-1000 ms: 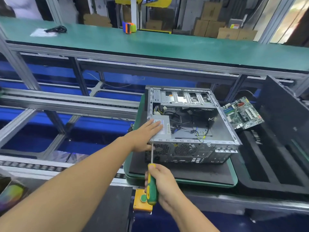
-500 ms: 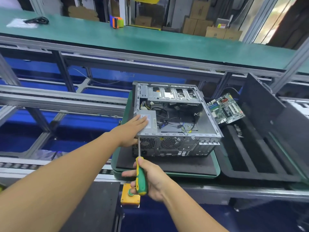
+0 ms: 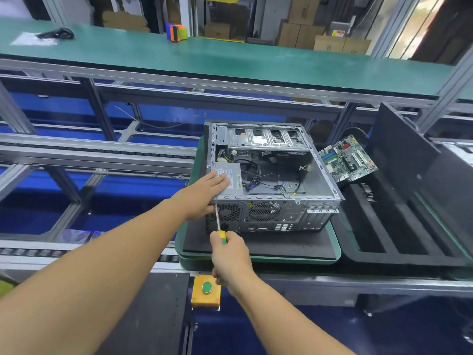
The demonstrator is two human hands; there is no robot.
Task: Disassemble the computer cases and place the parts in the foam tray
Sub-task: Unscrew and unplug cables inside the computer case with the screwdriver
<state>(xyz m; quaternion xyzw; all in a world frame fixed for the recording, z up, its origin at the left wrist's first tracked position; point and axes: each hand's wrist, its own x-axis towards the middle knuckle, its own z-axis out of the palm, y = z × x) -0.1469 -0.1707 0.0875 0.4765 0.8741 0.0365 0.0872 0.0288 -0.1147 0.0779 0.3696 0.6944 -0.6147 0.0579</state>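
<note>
An open grey computer case (image 3: 314,185) lies on its side on a green pallet (image 3: 335,252), rear panel toward me. Inside it at the near left sits a silver power supply (image 3: 234,179). My left hand (image 3: 204,193) lies flat on the power supply's top and the case's left corner. My right hand (image 3: 230,257) grips a yellow-green screwdriver (image 3: 222,237), whose shaft points up at the rear panel's upper left corner. A green motherboard (image 3: 348,158) leans on the far edge of the black foam tray (image 3: 384,242) to the right.
A yellow box with a green button (image 3: 206,290) is mounted on the front rail below my right hand. A long green bench (image 3: 230,60) runs across the back. An upright black foam panel (image 3: 409,160) stands at the tray's right. Conveyor rails (image 3: 89,152) lie left.
My right hand has closed more fully round the screwdriver handle, hiding most of it. The left hand stays pressed on the power supply; only the camera view has shifted.
</note>
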